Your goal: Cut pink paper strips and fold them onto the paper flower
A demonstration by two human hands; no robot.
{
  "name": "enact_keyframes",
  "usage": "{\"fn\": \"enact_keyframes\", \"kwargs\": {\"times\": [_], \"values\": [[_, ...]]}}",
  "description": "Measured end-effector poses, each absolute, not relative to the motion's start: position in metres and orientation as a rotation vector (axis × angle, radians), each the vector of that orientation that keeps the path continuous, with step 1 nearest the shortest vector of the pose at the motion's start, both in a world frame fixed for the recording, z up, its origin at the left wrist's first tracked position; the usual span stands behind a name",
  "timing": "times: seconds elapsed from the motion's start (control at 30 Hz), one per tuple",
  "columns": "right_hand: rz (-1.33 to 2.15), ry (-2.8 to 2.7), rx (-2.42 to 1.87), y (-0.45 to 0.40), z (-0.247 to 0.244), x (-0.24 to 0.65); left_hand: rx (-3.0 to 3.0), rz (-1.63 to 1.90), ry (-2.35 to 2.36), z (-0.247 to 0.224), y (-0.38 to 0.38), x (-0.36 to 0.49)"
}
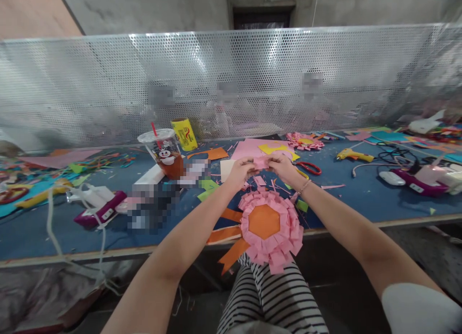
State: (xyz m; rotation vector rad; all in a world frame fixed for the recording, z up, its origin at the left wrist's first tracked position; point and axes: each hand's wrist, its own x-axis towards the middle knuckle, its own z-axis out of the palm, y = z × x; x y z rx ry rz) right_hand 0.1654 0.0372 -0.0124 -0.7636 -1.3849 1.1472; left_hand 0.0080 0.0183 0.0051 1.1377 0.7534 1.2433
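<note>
Between the fingertips of my left hand (pixel 243 169) and my right hand (pixel 281 165) is a small strip of pink paper (pixel 261 162), pinched at both ends above the table. Just below my hands, a pink paper rosette (pixel 290 218) with an orange center (pixel 264 221) overhangs the table's front edge. Orange paper tails (pixel 231 235) stick out on its left. Small pink paper scraps (pixel 260 181) lie between the rosette and my hands. Red-handled scissors (pixel 309 168) rest just beyond my right wrist.
A plastic cup of brown drink (pixel 165 153) with a straw stands left, beside a yellow container (pixel 184 134). Glue guns (pixel 355 155) and purple power strips (pixel 101 209) with cords lie on both sides. Another pink rosette (pixel 305 141) sits near the perforated metal screen (pixel 202 79).
</note>
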Motion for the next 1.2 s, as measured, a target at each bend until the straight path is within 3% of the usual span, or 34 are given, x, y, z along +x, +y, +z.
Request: {"fn": "enact_keyframes", "kwargs": {"times": [0.3,0.67,1.2], "values": [[1.255,-1.343,-0.631,0.0306,-0.0097,0.1676,1.085,1.187,0.707,0.0077,0.0178,0.0045],[0.857,-1.557,-0.787,0.0347,-0.0132,0.1651,1.207,1.265,0.765,0.0041,0.0178,0.0062],[0.881,-1.549,-0.799,0.0278,-0.0059,0.1631,1.212,1.295,0.767,-0.0011,0.0246,0.0071]]}}
